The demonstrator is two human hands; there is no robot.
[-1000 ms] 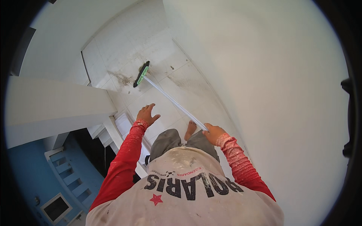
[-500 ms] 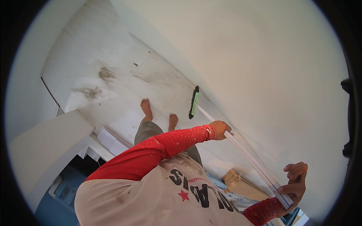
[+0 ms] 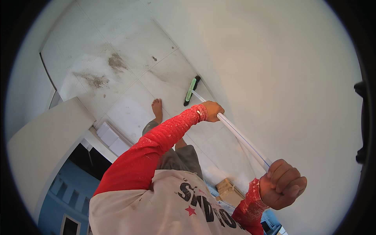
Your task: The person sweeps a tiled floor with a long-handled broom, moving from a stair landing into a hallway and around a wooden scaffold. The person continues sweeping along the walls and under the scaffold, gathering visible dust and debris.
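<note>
A broom with a long white pole [image 3: 246, 141] runs slantwise across the view. Its green head [image 3: 190, 91] with black bristles rests on the tiled floor [image 3: 129, 111], beside the foot of the wall. My left hand [image 3: 214, 111] is wrapped round the pole partway down, the arm stretched forward in a dusty red sleeve. Closer to my body, my right hand [image 3: 284, 184] is closed around the upper end of the pole, hiding its tip. White dust or paint specks cover both cuffs.
A plain pale wall [image 3: 282, 86] rises along the right. Brown smears [image 3: 96, 80] mark the tiles ahead. White boxes or tiles [image 3: 111, 137] lie by a low wall on the left. A cardboard box [image 3: 229, 192] stands near my right side. My bare foot [image 3: 157, 109] is on the floor.
The broom head has shifted forward and left along the wall's foot, and both hands moved with it. My right hand's fingers, raised before, are now curled round the pole. My legs have stepped.
</note>
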